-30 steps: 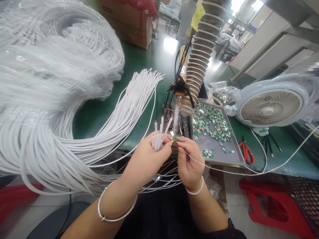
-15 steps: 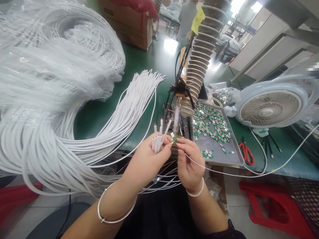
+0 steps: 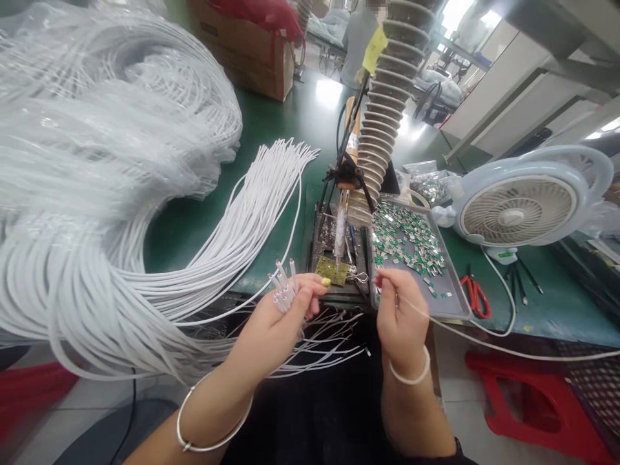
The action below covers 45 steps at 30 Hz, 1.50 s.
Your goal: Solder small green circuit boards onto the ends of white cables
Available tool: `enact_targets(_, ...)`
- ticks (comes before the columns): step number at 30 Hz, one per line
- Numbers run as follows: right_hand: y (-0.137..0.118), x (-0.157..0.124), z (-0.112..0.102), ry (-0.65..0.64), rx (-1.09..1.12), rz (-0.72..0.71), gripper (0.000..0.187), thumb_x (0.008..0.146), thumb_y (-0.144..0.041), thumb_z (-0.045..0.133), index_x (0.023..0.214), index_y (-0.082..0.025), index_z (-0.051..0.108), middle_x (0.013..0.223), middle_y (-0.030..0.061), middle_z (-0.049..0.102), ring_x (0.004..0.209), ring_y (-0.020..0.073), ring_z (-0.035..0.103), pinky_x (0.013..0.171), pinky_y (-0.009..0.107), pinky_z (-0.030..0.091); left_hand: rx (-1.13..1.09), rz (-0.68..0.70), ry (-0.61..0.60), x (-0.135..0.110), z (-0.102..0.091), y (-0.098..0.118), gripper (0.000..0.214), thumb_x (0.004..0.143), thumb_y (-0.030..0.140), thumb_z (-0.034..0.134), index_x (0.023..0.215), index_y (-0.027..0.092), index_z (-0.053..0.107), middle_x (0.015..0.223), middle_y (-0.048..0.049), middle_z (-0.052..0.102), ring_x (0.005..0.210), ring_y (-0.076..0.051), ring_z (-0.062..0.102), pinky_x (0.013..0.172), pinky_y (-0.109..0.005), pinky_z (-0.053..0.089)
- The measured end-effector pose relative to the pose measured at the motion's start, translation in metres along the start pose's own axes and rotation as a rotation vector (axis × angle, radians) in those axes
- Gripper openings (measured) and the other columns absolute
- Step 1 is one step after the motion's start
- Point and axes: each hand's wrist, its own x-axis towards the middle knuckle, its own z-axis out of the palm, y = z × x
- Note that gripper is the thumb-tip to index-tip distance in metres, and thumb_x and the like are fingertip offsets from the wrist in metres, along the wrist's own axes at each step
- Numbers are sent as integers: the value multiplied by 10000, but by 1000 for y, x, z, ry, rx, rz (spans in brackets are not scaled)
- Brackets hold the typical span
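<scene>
Green desk (image 3: 285, 123) runs through a busy workshop, and on its left part lies a big coil of white cable (image 3: 97, 194), with many loose lengths fanning toward the middle. This cable looks light and soft, so it will bend easily and is best taken close to its end. The person's left hand (image 3: 276, 329) has its grip clamped on a small bundle of cable ends (image 3: 284, 294), about five or six, though I cannot count them exactly, held just over the desk's front edge. The right hand (image 3: 400, 316) has its grip closed, thumb and finger together on one thin wire (image 3: 438, 323), just beside a metal tray (image 3: 460, 311). This one tray carries very many small green-and-silver pieces (image 3: 404, 236), too many for counting, and they look easy to drop. Near the hands are one yellow board (image 3: 332, 270), one fan (image 3: 518, 213) and one pair of red cutters (image 3: 475, 297).
</scene>
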Motion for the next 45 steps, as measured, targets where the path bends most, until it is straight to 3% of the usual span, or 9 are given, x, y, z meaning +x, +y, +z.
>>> enact_targets(3,25,17,-5,-139,-190,69,183,868,-152,427,929,-169,598,861,82,651,817,196,604,757,358,493,-212,-43,-128,0,3,-4,245,880,414,472,924,205,592,515,56,406,503,-106,392,504,-231,338)
enact_targets(7,55,39,-3,-368,-351,142,205,820,-138,431,906,-135,616,898,128,657,852,239,598,786,399,480,-427,-49,-169,0,8,-6,144,896,381,464,908,239,486,707,37,529,459,-57,293,444,-215,237)
enact_targets(14,66,49,8,-429,-382,145,216,772,-79,432,858,-136,621,847,120,627,821,235,578,771,386,463,-391,-111,-117,1,12,-8,168,881,353,495,807,203,498,528,83,357,455,-62,258,446,-213,208)
enact_targets(21,64,39,5,-419,-362,194,147,778,-144,473,838,-154,607,820,102,633,774,218,578,716,355,461,-333,-212,-91,1,13,-14,123,822,244,538,743,195,457,656,64,459,475,-48,346,478,-208,283)
enact_targets(28,52,39,-7,-431,-336,200,127,772,-146,478,676,-197,545,692,34,574,675,177,528,629,300,415,-328,-253,-60,2,17,-10,208,816,385,575,856,186,526,504,109,304,440,-55,256,424,-185,205)
enact_targets(33,25,29,-12,-287,-130,168,99,825,-184,473,742,-203,524,722,14,544,683,156,524,636,287,431,-167,-216,9,3,18,-10,246,789,423,598,814,180,572,521,84,366,446,-61,282,428,-197,226)
enact_targets(38,-4,14,-1,-241,90,174,91,856,-213,468,788,-202,527,710,0,554,639,129,533,597,256,446,-140,-195,16,5,21,-9,234,784,402,597,740,175,557,613,40,475,458,-63,306,436,-213,251)
enact_targets(42,-14,5,13,-253,169,184,92,856,-203,470,797,-195,540,704,-1,566,614,118,539,569,239,449,-248,-252,-41,6,23,-5,227,800,399,569,868,184,547,502,97,323,419,-61,263,411,-193,207)
enact_targets(45,-18,4,19,-236,191,166,95,853,-190,475,785,-193,542,699,-6,565,612,113,536,563,231,447,-248,-246,-63,7,22,-2,231,806,388,562,895,177,538,509,101,309,415,-57,248,406,-190,194)
